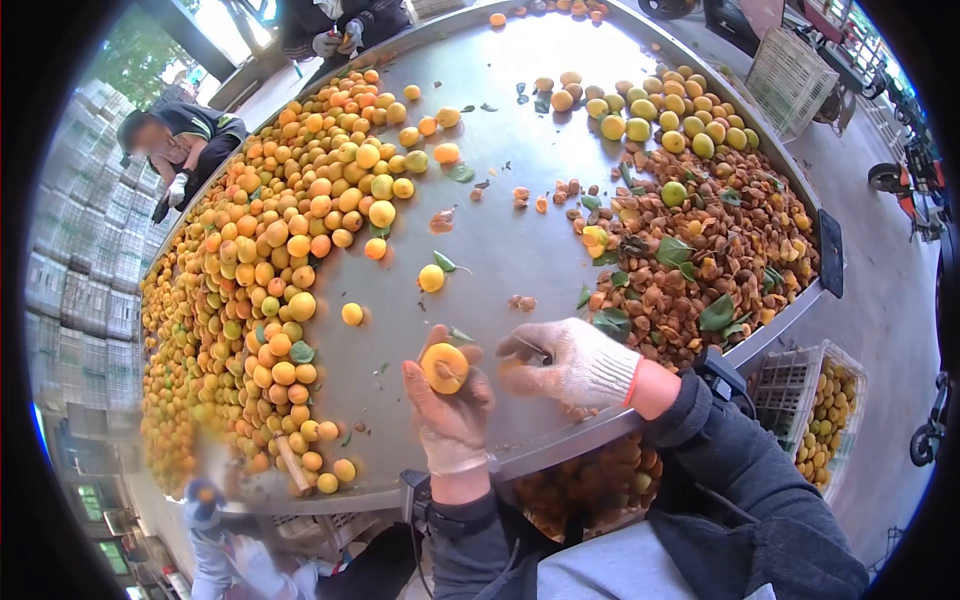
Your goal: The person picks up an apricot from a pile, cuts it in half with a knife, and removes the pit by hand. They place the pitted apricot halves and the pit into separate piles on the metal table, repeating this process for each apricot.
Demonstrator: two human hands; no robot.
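My left hand (450, 415), in a stained glove, holds an apricot (444, 368) with its cut face and brown centre turned up. Just to the right, my right hand (570, 365) wears a pale knitted glove with a red-edged cuff. Its fingers are pinched together around something small, thin and dark that I cannot make out. The two hands are close but apart, above the near edge of the metal table (400, 290). A loose apricot (352, 314) and another with a leaf (431, 278) lie just beyond them.
Whole apricots (270, 240) are heaped on the left. Brown pits and scraps (700, 250) with leaves pile up on the right, below yellow-green fruit (680, 110). A wooden handle (292, 465) lies front left. A crate (800, 400) of fruit stands right. Other people work around the table.
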